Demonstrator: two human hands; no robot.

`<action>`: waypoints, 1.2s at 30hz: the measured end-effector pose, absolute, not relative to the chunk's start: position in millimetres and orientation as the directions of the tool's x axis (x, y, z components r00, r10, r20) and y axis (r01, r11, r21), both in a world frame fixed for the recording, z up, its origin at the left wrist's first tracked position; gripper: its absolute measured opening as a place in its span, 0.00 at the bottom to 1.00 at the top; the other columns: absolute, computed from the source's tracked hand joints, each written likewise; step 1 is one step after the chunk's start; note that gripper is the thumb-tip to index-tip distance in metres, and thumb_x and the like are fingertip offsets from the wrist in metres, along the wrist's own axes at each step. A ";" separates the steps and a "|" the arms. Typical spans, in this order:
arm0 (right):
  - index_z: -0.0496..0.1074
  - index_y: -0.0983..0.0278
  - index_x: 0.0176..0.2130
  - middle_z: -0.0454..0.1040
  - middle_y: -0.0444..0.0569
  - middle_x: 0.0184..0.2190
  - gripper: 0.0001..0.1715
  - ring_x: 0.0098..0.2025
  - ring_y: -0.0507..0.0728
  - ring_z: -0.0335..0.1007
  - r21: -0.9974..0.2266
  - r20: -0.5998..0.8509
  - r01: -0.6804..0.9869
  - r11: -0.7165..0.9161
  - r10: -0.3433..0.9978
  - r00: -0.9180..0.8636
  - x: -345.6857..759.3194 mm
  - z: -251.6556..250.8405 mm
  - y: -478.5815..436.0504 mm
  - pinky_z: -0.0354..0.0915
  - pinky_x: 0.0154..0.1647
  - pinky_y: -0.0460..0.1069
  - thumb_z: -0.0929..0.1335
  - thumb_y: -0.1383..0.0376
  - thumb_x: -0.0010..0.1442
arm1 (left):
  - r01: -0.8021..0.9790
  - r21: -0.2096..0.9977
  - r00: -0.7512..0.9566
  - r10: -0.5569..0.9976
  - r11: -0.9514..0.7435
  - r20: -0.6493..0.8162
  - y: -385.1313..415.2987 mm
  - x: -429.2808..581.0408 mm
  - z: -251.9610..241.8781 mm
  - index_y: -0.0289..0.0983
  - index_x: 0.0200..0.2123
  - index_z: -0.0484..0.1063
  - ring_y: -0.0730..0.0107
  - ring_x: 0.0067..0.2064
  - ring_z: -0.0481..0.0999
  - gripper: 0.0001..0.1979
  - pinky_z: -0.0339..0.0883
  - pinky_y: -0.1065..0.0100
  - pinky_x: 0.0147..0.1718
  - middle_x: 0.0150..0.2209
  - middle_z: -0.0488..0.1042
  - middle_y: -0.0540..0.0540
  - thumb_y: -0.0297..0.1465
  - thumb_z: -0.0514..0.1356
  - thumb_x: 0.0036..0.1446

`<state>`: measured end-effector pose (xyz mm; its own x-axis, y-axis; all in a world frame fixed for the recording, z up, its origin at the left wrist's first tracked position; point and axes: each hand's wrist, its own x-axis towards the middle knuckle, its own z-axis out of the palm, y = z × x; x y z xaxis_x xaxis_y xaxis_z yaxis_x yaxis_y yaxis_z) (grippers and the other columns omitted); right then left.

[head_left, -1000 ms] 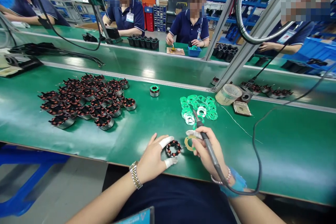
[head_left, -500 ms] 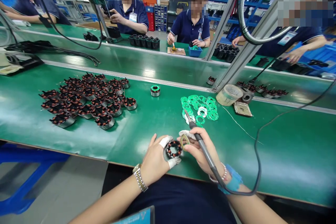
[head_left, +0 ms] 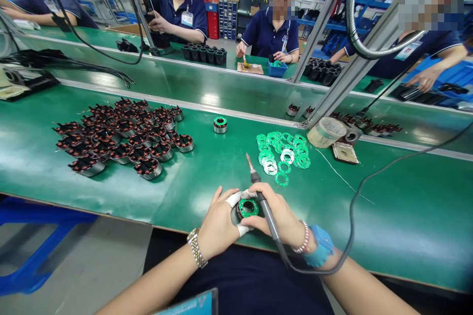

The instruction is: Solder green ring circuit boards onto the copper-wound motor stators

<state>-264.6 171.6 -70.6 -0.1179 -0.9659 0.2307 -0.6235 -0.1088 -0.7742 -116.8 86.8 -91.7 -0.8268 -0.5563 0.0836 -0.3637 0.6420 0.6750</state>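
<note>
One flat green ring (head_left: 253, 209) tops the stator (head_left: 235, 213).

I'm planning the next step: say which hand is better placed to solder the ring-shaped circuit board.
Right, likely: the right hand holds the soldering iron, though its tip points away from the ring-shaped circuit board. The left hand grips the stator beneath.

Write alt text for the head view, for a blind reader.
The left hand holds a wound metal core topped by a green ring board; the right hand, gripping a soldering iron, is at its edge. Clustered cores and loose ring boards lie on the bench; co-workers are opposite.
</note>
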 end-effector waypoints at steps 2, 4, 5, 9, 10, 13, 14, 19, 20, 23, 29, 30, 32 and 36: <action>0.59 0.60 0.44 0.68 0.44 0.36 0.29 0.35 0.52 0.67 -0.775 0.235 -0.619 -0.125 -0.967 -0.099 -265.1 -70.1 172.9 0.65 0.36 0.46 0.73 0.62 0.45 | -0.351 0.679 -0.836 -0.542 0.645 0.083 84.9 -116.2 -89.6 0.39 0.51 0.63 0.57 0.55 0.63 0.29 0.42 0.48 0.59 0.50 0.68 0.40 0.33 0.62 0.43; 0.59 0.60 0.44 0.68 0.45 0.37 0.26 0.36 0.53 0.67 -0.773 0.229 -0.619 -0.141 -0.971 -0.065 -265.7 -68.3 175.3 0.65 0.38 0.47 0.72 0.62 0.48 | -0.335 0.684 -0.852 -0.519 0.648 0.074 82.7 -115.7 -87.6 0.38 0.51 0.63 0.56 0.55 0.63 0.29 0.41 0.48 0.59 0.50 0.68 0.40 0.35 0.63 0.44; 0.59 0.60 0.44 0.67 0.45 0.36 0.25 0.36 0.53 0.67 -0.769 0.222 -0.622 -0.144 -0.974 -0.050 -265.9 -67.1 176.5 0.65 0.37 0.47 0.72 0.63 0.49 | -0.331 0.686 -0.858 -0.509 0.648 0.066 81.5 -115.5 -86.9 0.38 0.51 0.63 0.56 0.55 0.63 0.29 0.41 0.48 0.59 0.51 0.68 0.39 0.36 0.63 0.44; 0.60 0.60 0.43 0.66 0.45 0.35 0.22 0.33 0.52 0.65 -0.759 0.189 -0.639 -0.128 -0.982 -0.028 -266.6 -60.4 178.1 0.65 0.34 0.46 0.71 0.65 0.50 | -0.341 0.686 -0.865 -0.501 0.643 0.039 78.2 -115.5 -86.9 0.38 0.50 0.64 0.56 0.56 0.63 0.28 0.41 0.48 0.59 0.51 0.68 0.38 0.38 0.63 0.44; 0.60 0.60 0.43 0.65 0.46 0.35 0.22 0.33 0.52 0.65 -0.759 0.180 -0.639 -0.125 -0.983 -0.022 -266.5 -58.6 177.8 0.65 0.34 0.46 0.70 0.65 0.50 | -0.343 0.687 -0.864 -0.502 0.641 0.037 77.8 -115.6 -87.2 0.37 0.50 0.64 0.57 0.56 0.63 0.28 0.41 0.48 0.59 0.51 0.68 0.38 0.38 0.63 0.44; 0.61 0.61 0.43 0.65 0.46 0.36 0.20 0.33 0.52 0.64 -0.761 0.153 -0.638 -0.114 -0.988 -0.006 -265.5 -54.6 176.2 0.64 0.35 0.47 0.70 0.67 0.50 | -0.338 0.690 -0.869 -0.494 0.640 0.033 77.2 -115.6 -87.5 0.37 0.50 0.64 0.57 0.56 0.63 0.28 0.41 0.49 0.59 0.51 0.68 0.39 0.36 0.63 0.44; 0.61 0.61 0.42 0.65 0.46 0.36 0.20 0.33 0.52 0.64 -0.762 0.146 -0.639 -0.107 -0.989 -0.009 -264.8 -54.5 175.8 0.64 0.35 0.47 0.70 0.67 0.50 | -0.334 0.691 -0.871 -0.490 0.641 0.033 77.3 -115.6 -87.3 0.37 0.50 0.64 0.58 0.56 0.62 0.28 0.41 0.49 0.59 0.51 0.68 0.39 0.36 0.63 0.44; 0.60 0.60 0.43 0.66 0.47 0.37 0.22 0.37 0.54 0.65 -0.778 0.210 -0.622 -0.088 -0.970 -0.125 -257.4 -65.3 176.1 0.65 0.39 0.49 0.71 0.67 0.49 | -0.341 0.669 -0.867 -0.495 0.660 0.047 78.4 -115.1 -86.6 0.37 0.52 0.62 0.59 0.56 0.62 0.29 0.41 0.49 0.59 0.51 0.68 0.39 0.33 0.62 0.44; 0.60 0.60 0.43 0.66 0.47 0.37 0.23 0.37 0.54 0.66 -0.780 0.235 -0.619 -0.090 -0.960 -0.156 -255.6 -68.7 176.5 0.65 0.39 0.49 0.71 0.67 0.49 | -0.347 0.663 -0.864 -0.500 0.663 0.048 78.8 -115.1 -86.9 0.36 0.52 0.62 0.59 0.56 0.62 0.29 0.42 0.50 0.59 0.52 0.68 0.38 0.32 0.62 0.44; 0.60 0.60 0.43 0.67 0.46 0.37 0.23 0.37 0.55 0.66 -0.777 0.289 -0.621 -0.106 -0.936 -0.201 -251.4 -76.6 177.2 0.65 0.39 0.49 0.71 0.67 0.49 | -0.347 0.656 -0.861 -0.505 0.670 0.061 80.4 -116.0 -89.1 0.37 0.52 0.62 0.58 0.56 0.63 0.30 0.43 0.49 0.59 0.52 0.67 0.38 0.30 0.62 0.43; 0.59 0.60 0.45 0.68 0.49 0.41 0.26 0.41 0.56 0.67 -0.771 0.277 -0.623 -0.129 -0.950 -0.147 -256.1 -76.9 179.3 0.66 0.42 0.50 0.72 0.64 0.49 | -0.324 0.677 -0.859 -0.505 0.661 0.082 80.9 -113.2 -88.9 0.37 0.55 0.59 0.56 0.56 0.62 0.33 0.42 0.48 0.59 0.53 0.67 0.39 0.30 0.62 0.42; 0.59 0.60 0.46 0.68 0.50 0.42 0.27 0.42 0.57 0.67 -0.770 0.278 -0.624 -0.130 -0.950 -0.145 -258.4 -76.0 181.4 0.66 0.43 0.51 0.72 0.63 0.48 | -0.309 0.700 -0.865 -0.497 0.644 0.075 79.1 -110.2 -87.5 0.37 0.56 0.58 0.56 0.57 0.62 0.34 0.42 0.48 0.59 0.54 0.66 0.39 0.31 0.63 0.43; 0.58 0.59 0.46 0.68 0.51 0.44 0.29 0.45 0.58 0.67 -0.765 0.296 -0.632 -0.123 -0.939 -0.175 -262.7 -74.4 187.0 0.66 0.44 0.52 0.73 0.62 0.47 | -0.289 0.772 -0.875 -0.484 0.566 0.027 73.5 -102.0 -84.5 0.39 0.57 0.56 0.57 0.56 0.62 0.35 0.49 0.51 0.58 0.55 0.64 0.41 0.34 0.63 0.44; 0.57 0.59 0.46 0.68 0.52 0.47 0.28 0.49 0.59 0.66 -0.759 0.336 -0.644 -0.099 -0.906 -0.257 -262.8 -74.1 196.2 0.65 0.48 0.53 0.71 0.63 0.49 | -0.288 0.919 -0.812 -0.578 0.271 -0.083 63.3 -90.7 -82.6 0.38 0.46 0.69 0.60 0.49 0.71 0.19 0.63 0.59 0.51 0.48 0.72 0.42 0.35 0.60 0.49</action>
